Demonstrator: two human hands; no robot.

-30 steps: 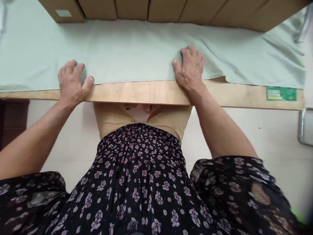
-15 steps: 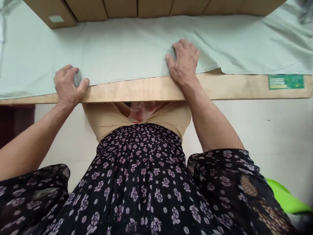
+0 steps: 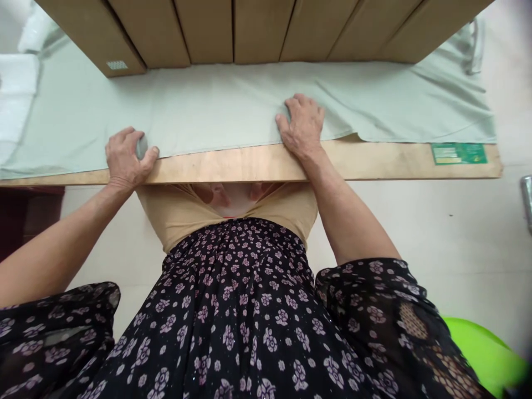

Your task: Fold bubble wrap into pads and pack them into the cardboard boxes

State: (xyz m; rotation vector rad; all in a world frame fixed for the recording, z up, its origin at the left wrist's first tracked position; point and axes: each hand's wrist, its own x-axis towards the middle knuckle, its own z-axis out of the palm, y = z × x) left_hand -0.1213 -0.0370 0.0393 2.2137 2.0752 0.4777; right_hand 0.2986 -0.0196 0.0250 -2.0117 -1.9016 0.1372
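My left hand (image 3: 128,157) rests at the front edge of a wooden table (image 3: 233,166), with its thumb apart from curved fingers and nothing held in it. Farther right, my right hand (image 3: 302,124) lies on the pale green cloth (image 3: 216,111) that covers the table, its fingers slightly bent and spread, also holding nothing. The wrist of that hand crosses the bare wooden strip. The cloth's front edge is wavy and lifts a little to the right of my right hand.
A row of brown cardboard boxes (image 3: 257,33) stands on the cloth at the back. White wrapped material (image 3: 16,94) lies at the far left. A green label (image 3: 459,154) is on the table edge at the right, and a bright green object (image 3: 482,354) stands lower right.
The view has shifted, showing more of the boxes and the table's right end. Both hands keep their places on the table and their shape.
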